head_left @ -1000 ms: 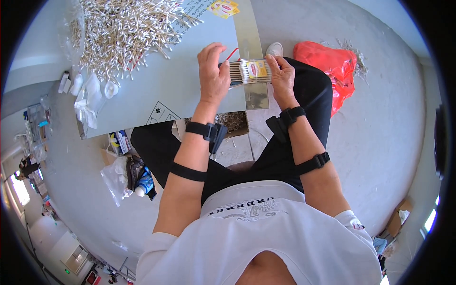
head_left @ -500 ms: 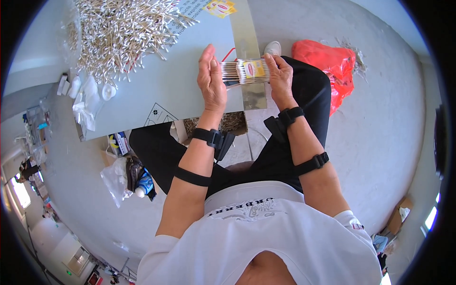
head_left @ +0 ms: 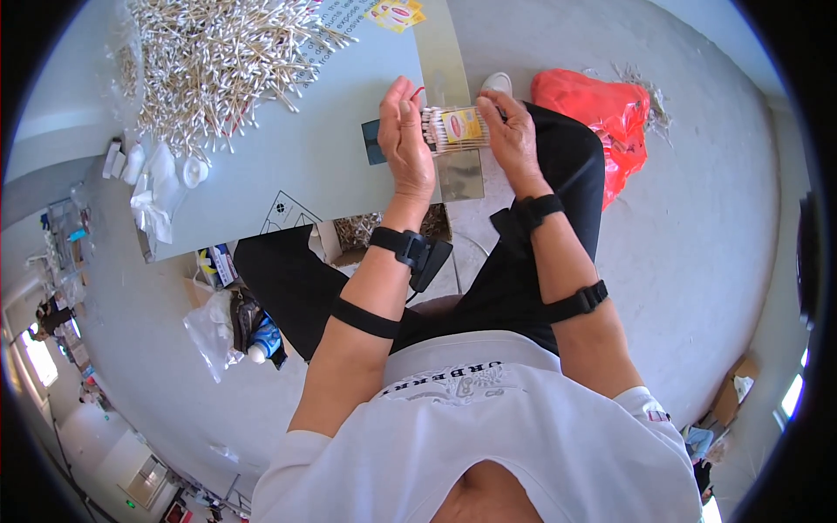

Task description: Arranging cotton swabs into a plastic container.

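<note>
A flat pack of cotton swabs with a yellow label lies between my hands at the table's right edge. My right hand is closed on the pack's right end, thumb and fingers pinching it. My left hand stands flat with fingers stretched, its palm side against the white tips at the left end. Just left of this hand, a dark rectangular plate lies on the table. A big heap of loose cotton swabs covers the far left of the grey table.
Yellow labels lie at the table's far edge. White bottles and a tape roll stand at its left edge. Below the table sits a box of swabs. On the floor rests a red plastic bag.
My left hand has moved right against the pack, and the swabs that stuck out on the left now show much shorter. The dark plate has come into view behind that hand.
</note>
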`<move>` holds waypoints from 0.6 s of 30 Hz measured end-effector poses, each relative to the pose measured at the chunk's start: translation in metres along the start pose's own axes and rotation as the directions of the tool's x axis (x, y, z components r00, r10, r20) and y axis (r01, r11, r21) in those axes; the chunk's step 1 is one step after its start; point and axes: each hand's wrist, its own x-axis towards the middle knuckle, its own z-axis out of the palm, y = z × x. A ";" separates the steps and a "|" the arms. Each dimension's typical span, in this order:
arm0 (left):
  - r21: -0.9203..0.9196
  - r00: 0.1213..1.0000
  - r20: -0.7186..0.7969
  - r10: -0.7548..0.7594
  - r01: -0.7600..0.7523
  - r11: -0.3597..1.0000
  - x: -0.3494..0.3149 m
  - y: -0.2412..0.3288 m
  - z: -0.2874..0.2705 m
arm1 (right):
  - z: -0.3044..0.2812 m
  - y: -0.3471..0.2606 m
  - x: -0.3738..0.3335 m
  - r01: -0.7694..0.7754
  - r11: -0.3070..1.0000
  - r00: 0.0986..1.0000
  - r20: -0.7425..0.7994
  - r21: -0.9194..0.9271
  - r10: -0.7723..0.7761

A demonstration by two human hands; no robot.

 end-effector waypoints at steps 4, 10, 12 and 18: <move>0.010 1.000 -0.030 -0.003 0.003 1.000 0.001 -0.020 -0.021 | -0.033 -0.044 0.006 0.442 0.754 0.895 0.286 -0.485 -0.341; 0.002 0.998 -0.058 -0.016 0.016 1.000 0.002 -0.024 -0.021 | -0.030 -0.049 0.011 0.609 0.652 0.769 0.536 -0.452 -0.347; 0.001 0.998 -0.064 -0.021 0.021 1.000 -0.003 -0.019 -0.013 | -0.028 -0.047 0.012 0.631 0.662 0.753 0.521 -0.403 -0.401; -0.210 0.994 -0.082 -0.068 0.049 0.976 -0.015 0.009 0.026 | -0.021 -0.051 0.014 0.639 0.664 0.740 0.543 -0.388 -0.395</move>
